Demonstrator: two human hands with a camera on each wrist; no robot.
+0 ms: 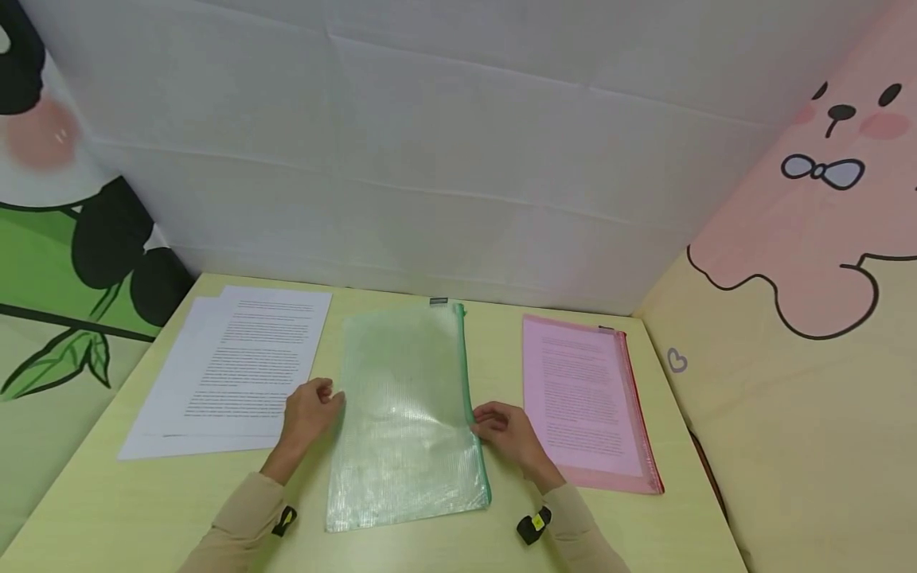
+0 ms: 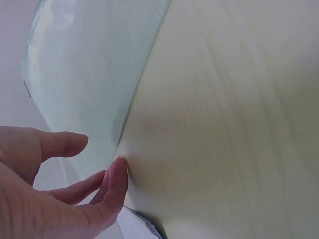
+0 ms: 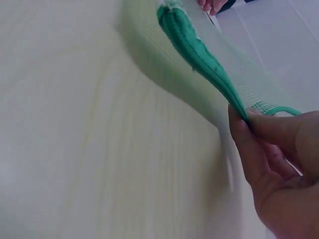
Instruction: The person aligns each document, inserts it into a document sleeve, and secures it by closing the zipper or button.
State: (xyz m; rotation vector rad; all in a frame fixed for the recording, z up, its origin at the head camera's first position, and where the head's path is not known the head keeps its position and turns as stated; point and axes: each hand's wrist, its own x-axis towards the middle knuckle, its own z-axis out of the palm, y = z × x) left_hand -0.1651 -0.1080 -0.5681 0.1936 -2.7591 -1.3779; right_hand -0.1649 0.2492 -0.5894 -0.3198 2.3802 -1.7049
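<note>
A translucent green zipper file bag [image 1: 408,398] lies on the table, its green zipper running along the right side. My right hand [image 1: 505,434] pinches that zippered edge between thumb and fingers; in the right wrist view the green zipper [image 3: 199,57] bends up into the pinch. At the opposite edge is my left hand [image 1: 310,410], thumb over the bag's side and fingertips right at its border. The left wrist view shows a gap between the thumb [image 2: 67,144] and the bent fingers [image 2: 112,186].
Printed white sheets [image 1: 251,358] lie overlapping at the left of the table [image 1: 301,549]. To the right is a pink zipper file bag [image 1: 648,473] with a printed page inside. A white curtain [image 1: 430,159] hangs behind, with cartoon-printed panels [image 1: 809,278] at the sides.
</note>
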